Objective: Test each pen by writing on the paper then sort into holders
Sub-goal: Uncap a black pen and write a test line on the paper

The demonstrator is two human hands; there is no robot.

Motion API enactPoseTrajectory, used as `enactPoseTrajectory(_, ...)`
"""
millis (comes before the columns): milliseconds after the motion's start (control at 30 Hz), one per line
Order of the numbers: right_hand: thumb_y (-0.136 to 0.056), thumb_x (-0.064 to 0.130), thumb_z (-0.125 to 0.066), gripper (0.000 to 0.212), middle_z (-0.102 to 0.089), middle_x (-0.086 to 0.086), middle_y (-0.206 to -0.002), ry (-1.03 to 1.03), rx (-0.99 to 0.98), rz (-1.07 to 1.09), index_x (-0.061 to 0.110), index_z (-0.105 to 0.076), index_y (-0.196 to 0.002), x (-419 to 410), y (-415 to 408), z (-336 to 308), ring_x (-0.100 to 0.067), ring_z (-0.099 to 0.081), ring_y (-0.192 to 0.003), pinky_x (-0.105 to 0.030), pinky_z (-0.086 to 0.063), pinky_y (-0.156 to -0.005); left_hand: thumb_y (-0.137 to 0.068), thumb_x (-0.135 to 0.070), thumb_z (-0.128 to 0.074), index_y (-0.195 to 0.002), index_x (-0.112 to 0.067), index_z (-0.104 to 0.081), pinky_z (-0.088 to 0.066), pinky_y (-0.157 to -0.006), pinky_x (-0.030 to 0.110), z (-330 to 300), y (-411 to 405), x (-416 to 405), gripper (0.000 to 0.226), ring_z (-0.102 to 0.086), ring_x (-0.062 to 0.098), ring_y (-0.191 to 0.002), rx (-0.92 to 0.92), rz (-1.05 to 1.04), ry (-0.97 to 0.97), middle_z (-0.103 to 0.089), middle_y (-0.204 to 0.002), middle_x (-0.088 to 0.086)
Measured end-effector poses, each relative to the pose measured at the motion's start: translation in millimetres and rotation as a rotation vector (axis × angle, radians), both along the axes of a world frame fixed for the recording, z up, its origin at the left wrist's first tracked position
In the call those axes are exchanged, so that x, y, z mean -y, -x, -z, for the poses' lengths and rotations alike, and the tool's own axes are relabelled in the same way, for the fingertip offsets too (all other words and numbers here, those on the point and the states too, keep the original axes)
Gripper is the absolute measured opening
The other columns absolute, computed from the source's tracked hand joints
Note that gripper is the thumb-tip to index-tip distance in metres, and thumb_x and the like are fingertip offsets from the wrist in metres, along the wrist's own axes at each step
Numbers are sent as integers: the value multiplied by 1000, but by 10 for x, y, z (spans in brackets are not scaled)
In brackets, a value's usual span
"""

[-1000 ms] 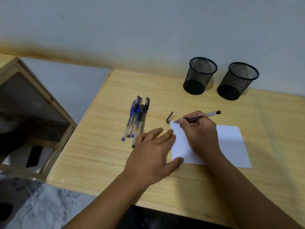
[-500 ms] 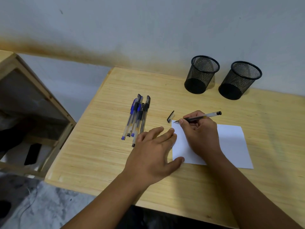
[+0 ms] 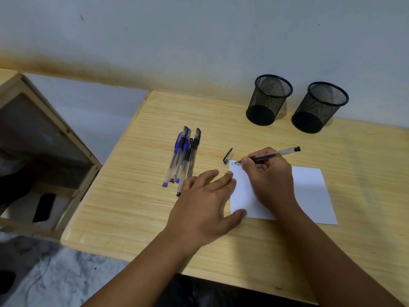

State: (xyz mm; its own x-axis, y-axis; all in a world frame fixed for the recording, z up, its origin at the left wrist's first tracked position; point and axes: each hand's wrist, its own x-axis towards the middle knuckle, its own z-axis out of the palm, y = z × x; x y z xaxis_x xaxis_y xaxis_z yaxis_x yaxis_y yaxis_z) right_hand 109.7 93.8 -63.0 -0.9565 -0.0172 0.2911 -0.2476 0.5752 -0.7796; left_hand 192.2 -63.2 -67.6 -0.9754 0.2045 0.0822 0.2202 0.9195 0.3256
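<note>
The pen point(image 3: 269, 155) is pinched in the right hand point(image 3: 269, 180), its tip at the far left corner of the paper point(image 3: 309, 191), where a faint mark is seen. The sheet is steadied by the flat, open left hand point(image 3: 205, 207). Light, even strokes are advised; both holders point(image 3: 269, 100) stand beyond, well apart from the sheet.

Faint mark point(image 3: 232, 163) on paper point(image 3: 309, 191), perhaps unreadable.

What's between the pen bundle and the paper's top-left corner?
In the head view, one loose black pen cap lies on the table, between the pen bundle and the paper, just outside that corner.
</note>
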Motion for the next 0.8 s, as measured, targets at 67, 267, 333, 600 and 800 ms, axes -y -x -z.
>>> enactPoseTrajectory(67, -89, 16, -71, 11, -73, -3, -77, 10, 0, 4, 6, -69, -92, -5, 2, -1, -13, -70, -71, -21, -55, -67, -85, -70, -42, -138, -32, -50, -26, -106, 41, -5, 3, -3, 65, -26, 13, -144, 1, 1, 5, -40, -153, -16)
enactPoseTrajectory(267, -87, 14, -73, 10, -69, 0, -73, -22, -11, -11, 6, -68, -91, 18, -17, -13, -14, -69, -69, -19, -54, -66, -86, -70, -41, -140, -32, -50, -25, -108, 41, -7, 4, -3, 67, -26, 13, -145, 6, -2, 11, -40, -153, -16)
enactPoseTrajectory(333, -87, 14, -73, 10, -67, 4, -71, -34, -10, -15, 7, -66, -90, 15, -11, -10, -11, -69, -68, -20, -56, -65, -85, -69, -41, -140, -32, -50, -25, -107, 42, -8, 8, -4, 66, -27, 14, -144, 5, -3, 10, -40, -153, -16)
enactPoseTrajectory(600, -88, 17, -72, 10, -69, 8, -69, 30, 58, 21, 10, -65, -88, -2, 6, -3, -3, -70, -68, -22, -57, -65, -85, -71, -40, -140, -33, -48, -25, -108, 41, 5, 8, -6, 67, -25, 13, -145, 6, 1, 27, -39, -154, -17)
enactPoseTrajectory(800, -89, 19, -71, 9, -72, 1, -74, 2, 99, 32, 13, -64, -89, 9, 5, -19, -9, -71, -71, -26, -58, -69, -85, -70, -41, -140, -33, -48, -25, -107, 42, 6, 7, -3, 67, -26, 14, -145, 5, -2, 16, -39, -154, -16)
